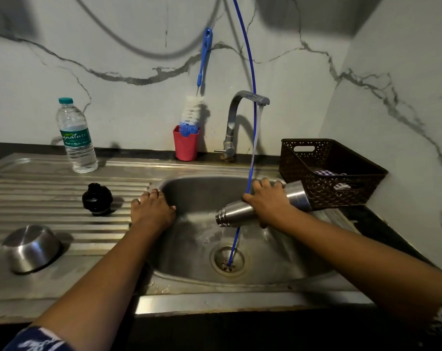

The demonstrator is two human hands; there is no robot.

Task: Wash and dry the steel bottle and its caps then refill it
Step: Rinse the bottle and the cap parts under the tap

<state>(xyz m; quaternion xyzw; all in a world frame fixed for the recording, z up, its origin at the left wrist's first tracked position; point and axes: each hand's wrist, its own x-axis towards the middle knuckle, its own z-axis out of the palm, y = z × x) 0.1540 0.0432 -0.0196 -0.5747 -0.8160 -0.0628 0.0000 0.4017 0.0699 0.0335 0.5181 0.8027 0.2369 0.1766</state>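
Steel bottle (236,214): brushed metal, cylindrical with a tapered shoulder and a threaded, uncapped neck. It lies nearly level over the sink basin (189,188), with its mouth to the left and tipped slightly down. The right hand (268,201) grips it round the middle with the fingers curled over the body. A thin stream of water (257,127) falls from the curved metal tap (236,107) onto the hand and bottle.

The left hand (151,209) rests palm down on the basin's left rim, fingers relaxed and holding nothing.

On the ridged steel drainboard (50,188) stands a round black plastic cap (97,198). Nearer the front edge sits a cup-shaped steel cap (31,249), mouth down.

A clear, ribbed plastic water bottle (76,140) with a teal lid stands at the back. The white script on its green label reads only in part, "gnatur".

A red plastic cup (185,146) against the wall holds a bottle brush (193,110) with white and blue bristles and a blue handle. A thin blue tube (251,72) runs down past the tap into the round drain (227,260).

To the right, a dark brown perforated basket (328,188) contains a checked cloth (326,172). The wall is pale with grey marble veining.
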